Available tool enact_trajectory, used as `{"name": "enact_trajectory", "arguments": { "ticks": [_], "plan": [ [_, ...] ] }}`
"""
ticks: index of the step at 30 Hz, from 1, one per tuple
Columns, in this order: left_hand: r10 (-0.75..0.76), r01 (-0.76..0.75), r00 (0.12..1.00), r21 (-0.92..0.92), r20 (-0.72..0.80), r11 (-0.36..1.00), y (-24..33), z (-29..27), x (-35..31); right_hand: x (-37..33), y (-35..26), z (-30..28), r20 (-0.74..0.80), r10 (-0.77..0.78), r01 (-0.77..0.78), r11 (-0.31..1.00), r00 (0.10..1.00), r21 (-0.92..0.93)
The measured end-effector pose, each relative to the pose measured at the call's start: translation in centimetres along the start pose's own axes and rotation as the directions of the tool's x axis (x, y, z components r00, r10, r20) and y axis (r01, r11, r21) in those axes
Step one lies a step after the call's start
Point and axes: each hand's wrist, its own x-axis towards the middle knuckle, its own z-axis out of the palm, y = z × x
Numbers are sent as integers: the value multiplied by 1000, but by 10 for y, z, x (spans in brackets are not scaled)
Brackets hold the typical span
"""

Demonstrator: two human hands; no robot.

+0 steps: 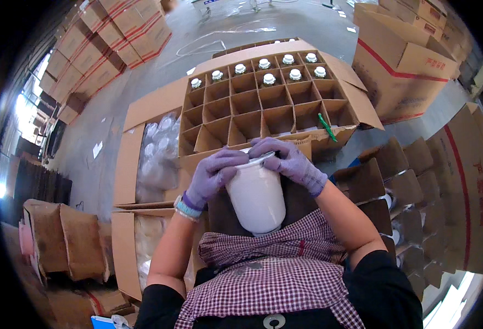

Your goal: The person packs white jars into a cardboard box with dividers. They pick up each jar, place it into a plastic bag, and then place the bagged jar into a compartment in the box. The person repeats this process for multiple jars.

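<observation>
A glossy white jar-shaped vessel (257, 197) is tilted against my lap, its rounded narrow end toward my checked apron (285, 279). Both hands wear purple knit gloves. My left hand (215, 171) closes its fingers on the left side of the vessel's far end. From the right, my right hand (292, 160) curls over the same end, where a greyish rim shows between the hands. The fingertips partly cover that end. Just beyond my hands stands a divided carton (247, 107), with white-capped bottles (269, 79) in its far cells and a green strip (326, 127) over its near right corner.
To the left, an open box (125, 159) holds clear plastic-wrapped items. Cardboard dividers (387, 170) with white-topped items between them stand at my right. Large cartons (400, 66) rise at the far right, and stacked cartons (110, 33) at the far left.
</observation>
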Motion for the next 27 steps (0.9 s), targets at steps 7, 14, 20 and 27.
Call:
{"name": "enact_trajectory", "arguments": {
  "ticks": [7, 14, 20, 27],
  "plan": [
    [36, -42, 995, -62, -94, 997, -29, 1, -15, 6, -3, 15, -39, -1, -1, 998, 999, -67],
    [-1, 60, 994, 553, -107, 831, 67, 51, -26, -4, 20, 30, 14, 284, -259, 854, 959, 452],
    [-178, 187, 927, -3, -331, 982, -2, 31, -24, -10, -28, 35, -276, 106, -139, 985, 955, -101],
    [-416, 546, 827, 366, -378, 754, -138, -8, -52, 8, -74, 20, -186, -74, 20, 961, 980, -276]
  ]
}}
